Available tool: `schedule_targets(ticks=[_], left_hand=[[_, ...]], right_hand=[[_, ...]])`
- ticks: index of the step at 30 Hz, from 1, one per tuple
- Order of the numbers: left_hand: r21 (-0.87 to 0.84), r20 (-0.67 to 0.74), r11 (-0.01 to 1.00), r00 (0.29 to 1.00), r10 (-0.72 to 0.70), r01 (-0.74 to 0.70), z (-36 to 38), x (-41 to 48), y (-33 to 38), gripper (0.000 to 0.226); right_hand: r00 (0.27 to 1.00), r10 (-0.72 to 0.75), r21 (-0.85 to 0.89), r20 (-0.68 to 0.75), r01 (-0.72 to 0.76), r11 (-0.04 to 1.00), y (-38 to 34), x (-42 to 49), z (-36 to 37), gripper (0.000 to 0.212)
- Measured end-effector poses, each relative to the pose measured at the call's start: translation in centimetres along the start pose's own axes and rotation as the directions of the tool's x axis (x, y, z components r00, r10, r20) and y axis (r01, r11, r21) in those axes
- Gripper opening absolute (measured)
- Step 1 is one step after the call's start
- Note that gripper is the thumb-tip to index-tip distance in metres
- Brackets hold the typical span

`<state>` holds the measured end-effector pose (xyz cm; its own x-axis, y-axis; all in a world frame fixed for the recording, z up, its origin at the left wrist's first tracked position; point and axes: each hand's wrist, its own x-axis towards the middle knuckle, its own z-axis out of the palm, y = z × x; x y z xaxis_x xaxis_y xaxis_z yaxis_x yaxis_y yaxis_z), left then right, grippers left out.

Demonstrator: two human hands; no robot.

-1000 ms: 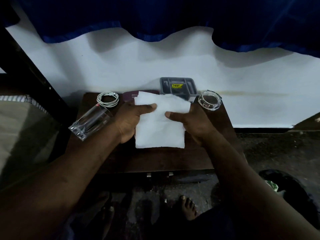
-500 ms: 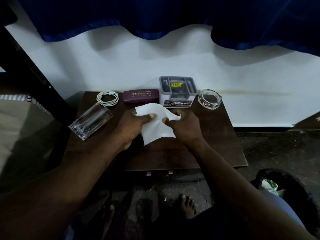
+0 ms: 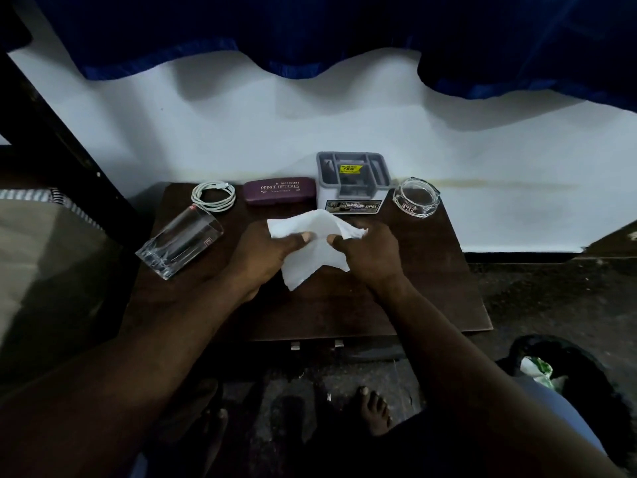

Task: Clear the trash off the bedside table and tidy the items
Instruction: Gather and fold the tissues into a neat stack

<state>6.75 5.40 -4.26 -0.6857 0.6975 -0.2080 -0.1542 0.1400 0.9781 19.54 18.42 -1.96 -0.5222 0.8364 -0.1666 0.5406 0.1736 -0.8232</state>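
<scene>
A white tissue [image 3: 315, 251] hangs crumpled above the middle of the dark wooden bedside table [image 3: 431, 298]. My left hand [image 3: 265, 257] pinches its left edge and my right hand [image 3: 368, 253] pinches its right edge, thumbs on top. On the table's left a clear drinking glass [image 3: 179, 246] lies on its side. Along the back stand a coiled white cable [image 3: 213, 196], a maroon spectacle case [image 3: 278, 190], a grey organiser box [image 3: 351, 182] and a glass ashtray [image 3: 416, 197].
A black bin [image 3: 586, 384] with white and green trash stands on the floor at the lower right. A bed with striped bedding [image 3: 41, 236] lies to the left. White wall and blue curtain [image 3: 310, 29] are behind. My bare feet are under the table's front edge.
The flat spread tissue has been gathered: my hands drew closer together and lower, bunching it into a smaller hanging piece. The spectacle case and organiser box behind it are now uncovered.
</scene>
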Motion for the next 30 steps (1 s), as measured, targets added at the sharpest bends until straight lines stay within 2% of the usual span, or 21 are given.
schedule_targets(ticks=[2, 4, 6, 9, 11, 13, 16, 18, 21, 23, 26, 30], left_hand=[[-0.002, -0.061, 0.998, 0.996, 0.066, -0.066, 0.3, -0.1, 0.5, 0.031], [-0.037, -0.065, 0.985, 0.984, 0.167, -0.169, 0.4, 0.1, 1.2, 0.034], [-0.083, -0.049, 0.975, 0.978, 0.201, -0.204, 0.1, 0.4, 1.8, 0.031], [-0.133, -0.003, 0.986, 0.995, 0.105, -0.104, -0.8, 1.1, 1.1, 0.028], [-0.102, 0.028, 0.995, 1.000, 0.001, 0.002, -1.0, 1.1, 0.1, 0.029], [-0.049, 0.014, 0.998, 0.999, -0.042, 0.042, -0.7, 0.8, -0.6, 0.029], [-0.038, -0.034, 0.999, 0.999, 0.019, -0.020, 0.0, 0.3, -0.3, 0.031], [-0.054, -0.070, 0.993, 0.992, 0.103, -0.107, 0.3, 0.3, 0.9, 0.029], [-0.095, -0.066, 0.978, 0.982, 0.178, -0.184, 0.0, 0.4, 2.2, 0.027], [-0.114, -0.048, 0.986, 0.992, 0.119, -0.124, -0.3, 0.6, 2.0, 0.030], [-0.109, -0.091, 0.993, 0.994, -0.053, 0.043, -0.5, 0.6, 1.0, 0.027], [-0.173, -0.062, 0.978, 0.990, -0.125, 0.112, -0.1, 0.5, 1.7, 0.028]], right_hand=[[0.999, -0.011, 0.052, -0.037, 0.012, 0.999, -0.1, 0.1, 0.1, 0.032], [0.996, -0.027, 0.123, -0.086, 0.037, 0.992, -0.7, 0.2, -0.2, 0.033], [0.991, -0.038, 0.173, -0.128, 0.060, 0.983, -1.0, 0.5, -0.6, 0.019], [0.996, -0.038, 0.160, -0.076, 0.049, 0.986, -0.5, 0.7, -0.7, 0.014], [1.000, 0.017, 0.107, -0.005, -0.017, 0.994, 0.2, 0.5, -0.3, 0.021], [1.000, 0.030, 0.043, -0.011, -0.029, 0.999, 0.7, 0.4, 0.1, 0.023], [0.997, -0.019, -0.005, -0.076, 0.019, 1.000, 0.5, 0.4, 0.3, 0.027], [0.995, -0.029, 0.051, -0.097, 0.034, 0.998, 0.0, 0.7, 0.0, 0.032], [0.997, -0.045, 0.138, -0.066, 0.054, 0.989, -0.7, 0.9, -0.4, 0.027], [0.999, -0.039, 0.151, 0.008, 0.037, 0.988, -0.6, 0.8, -0.5, 0.019], [0.997, 0.038, 0.155, 0.072, -0.049, 0.987, 0.0, 0.8, 0.0, 0.014], [0.981, 0.099, 0.419, 0.165, -0.160, 0.893, -0.5, 0.8, -0.1, 0.018]])
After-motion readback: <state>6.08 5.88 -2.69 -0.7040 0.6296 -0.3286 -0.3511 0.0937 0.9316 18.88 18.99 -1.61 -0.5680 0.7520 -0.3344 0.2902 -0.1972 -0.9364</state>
